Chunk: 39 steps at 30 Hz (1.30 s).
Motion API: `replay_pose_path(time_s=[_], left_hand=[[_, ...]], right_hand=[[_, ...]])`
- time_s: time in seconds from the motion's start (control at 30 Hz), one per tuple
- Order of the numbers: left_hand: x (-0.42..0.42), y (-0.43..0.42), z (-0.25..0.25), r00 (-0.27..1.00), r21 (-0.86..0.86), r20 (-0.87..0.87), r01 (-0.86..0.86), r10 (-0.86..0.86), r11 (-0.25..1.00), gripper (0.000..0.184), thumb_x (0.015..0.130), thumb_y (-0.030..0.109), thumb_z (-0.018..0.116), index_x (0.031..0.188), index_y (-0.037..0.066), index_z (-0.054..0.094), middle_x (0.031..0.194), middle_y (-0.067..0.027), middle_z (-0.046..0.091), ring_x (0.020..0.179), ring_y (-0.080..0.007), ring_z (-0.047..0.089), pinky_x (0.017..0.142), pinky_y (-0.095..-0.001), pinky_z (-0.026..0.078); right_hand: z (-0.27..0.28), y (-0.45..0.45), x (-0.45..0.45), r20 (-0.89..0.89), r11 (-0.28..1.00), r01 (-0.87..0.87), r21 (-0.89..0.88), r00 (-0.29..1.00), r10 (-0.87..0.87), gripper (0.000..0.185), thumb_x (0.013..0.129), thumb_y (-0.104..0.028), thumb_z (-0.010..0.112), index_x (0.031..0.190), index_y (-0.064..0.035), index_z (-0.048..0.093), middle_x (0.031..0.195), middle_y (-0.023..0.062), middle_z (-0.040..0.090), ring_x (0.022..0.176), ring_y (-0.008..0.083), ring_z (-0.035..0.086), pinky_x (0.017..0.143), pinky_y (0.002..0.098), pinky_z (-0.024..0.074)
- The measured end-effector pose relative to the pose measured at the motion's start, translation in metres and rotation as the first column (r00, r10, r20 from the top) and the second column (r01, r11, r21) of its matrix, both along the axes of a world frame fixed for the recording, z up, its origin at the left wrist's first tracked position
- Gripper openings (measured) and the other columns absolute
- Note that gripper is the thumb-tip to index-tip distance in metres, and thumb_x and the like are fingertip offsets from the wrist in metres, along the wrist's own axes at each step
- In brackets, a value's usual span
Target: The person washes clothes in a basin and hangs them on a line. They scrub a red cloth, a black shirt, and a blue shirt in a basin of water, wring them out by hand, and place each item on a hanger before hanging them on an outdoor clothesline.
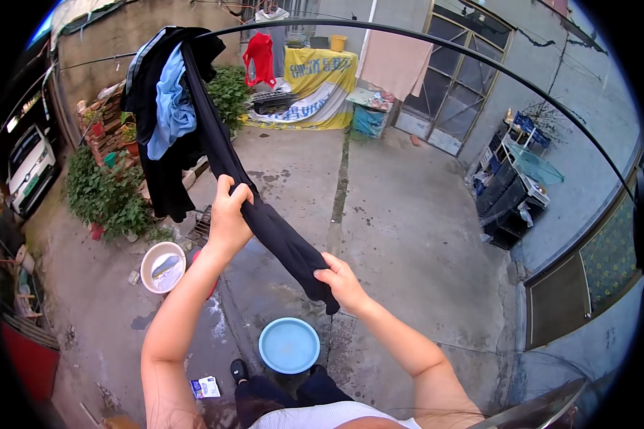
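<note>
A long, narrow black garment (283,236) stretches from the dark clothesline (436,39) down toward me; its kind is not certain, though it resembles a trouser leg. Partway along it, my left hand (229,220) is closed around the cloth. My right hand (346,286) pinches the cloth near its lower end. Between the two hands the fabric is drawn fairly taut. A light blue garment (173,104) and other black clothing (144,93) hang bunched at the line's left part. Below my hands, a round light blue basin (288,345) sits on the concrete by my feet.
A pale basin (147,275) with cloth inside stands at left, near green plants (111,189). A white packet (205,387) lies by my foot. Farther back are a yellow-and-white sheet (318,79), a pink cloth (397,61) and a red garment (260,58). A black rack (511,189) stands right.
</note>
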<state>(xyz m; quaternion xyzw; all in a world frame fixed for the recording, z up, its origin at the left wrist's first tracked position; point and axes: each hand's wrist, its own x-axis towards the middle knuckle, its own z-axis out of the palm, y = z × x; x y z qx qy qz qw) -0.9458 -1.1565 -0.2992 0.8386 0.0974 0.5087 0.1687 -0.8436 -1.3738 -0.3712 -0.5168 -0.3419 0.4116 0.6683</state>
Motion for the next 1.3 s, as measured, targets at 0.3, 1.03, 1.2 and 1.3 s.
replay_pose_path(time_s=[0.3,1.03,1.2,1.3], left_hand=[[-0.025,-0.054,-0.066,0.98,-0.22,-0.135,0.115,-0.147,0.969,0.021,0.066,0.001,0.068,0.074,0.002,0.049,0.078,-0.0119,0.044,0.07,-0.0308,0.052,0.061,-0.0344,0.044],[-0.145,-0.145,-0.419,0.964,-0.928,-0.233,-0.26,0.128,0.267,0.018,0.072,0.005,0.066,0.082,0.006,0.05,0.088,-0.0122,0.047,0.075,-0.0357,0.056,0.064,-0.042,0.044],[-0.132,-0.18,-0.586,0.867,-0.87,-0.468,-0.486,0.17,0.082,0.016,0.074,0.004,0.063,0.083,0.005,0.051,0.084,-0.0141,0.049,0.077,-0.0394,0.055,0.066,-0.0436,0.044],[-0.131,-0.2,-0.682,0.864,-0.864,-0.503,-0.503,-0.011,0.026,0.026,0.067,-0.005,0.063,0.088,0.005,0.052,0.091,-0.0128,0.05,0.086,-0.0366,0.055,0.072,-0.0401,0.045]], right_hand=[[-0.066,0.015,0.005,0.49,0.981,-0.072,-0.182,0.858,0.154,0.083,0.067,-0.019,0.075,0.136,-0.0038,0.032,0.122,0.0189,0.046,0.116,0.0295,0.045,0.102,0.0396,0.035],[-0.416,0.033,-0.076,-0.316,0.625,-0.165,-0.763,0.939,-0.139,0.018,0.087,-0.016,0.046,0.088,-0.0063,0.062,0.082,0.0014,0.06,0.075,0.0116,0.057,0.068,0.0252,0.0443],[-0.593,0.026,-0.022,-0.136,0.447,-0.267,-0.854,0.943,0.304,0.019,0.087,-0.014,0.049,0.09,-0.0034,0.064,0.084,0.0004,0.062,0.075,0.0115,0.057,0.068,0.0243,0.0457],[-0.658,0.033,-0.004,-0.029,0.338,-0.229,-0.913,0.862,0.507,0.016,0.082,-0.014,0.055,0.087,-0.002,0.065,0.07,0.0035,0.062,0.067,0.0118,0.055,0.064,0.0244,0.0439]])
